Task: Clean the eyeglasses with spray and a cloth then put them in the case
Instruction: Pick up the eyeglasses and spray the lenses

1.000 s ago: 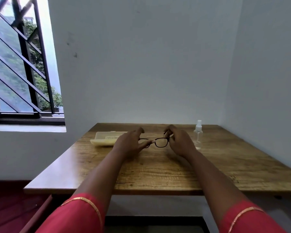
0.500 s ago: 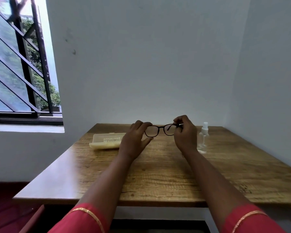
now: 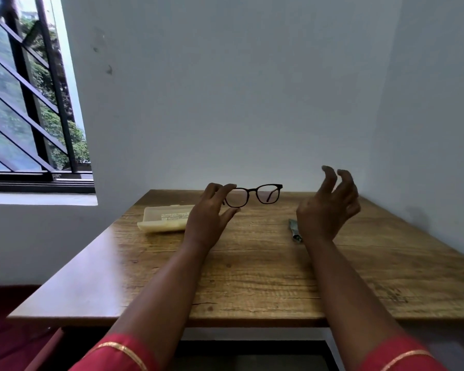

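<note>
A: Big change here: the right hand has let go of the eyeglasses and swung out to their right, fingers loosely curled around nothing.

B: So the left hand carries them alone now, pinching the frame's left end. A second ago both hands had them down on the bench; now they're lifted clear of it.

A: And the spray bottle has slipped mostly behind that right hand.

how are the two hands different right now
The left hand pinches the glasses by one end of the frame; the right hand holds nothing. The left hand is lower, the right hand raised higher with fingers loosely curled. Both hover above the table.
</note>
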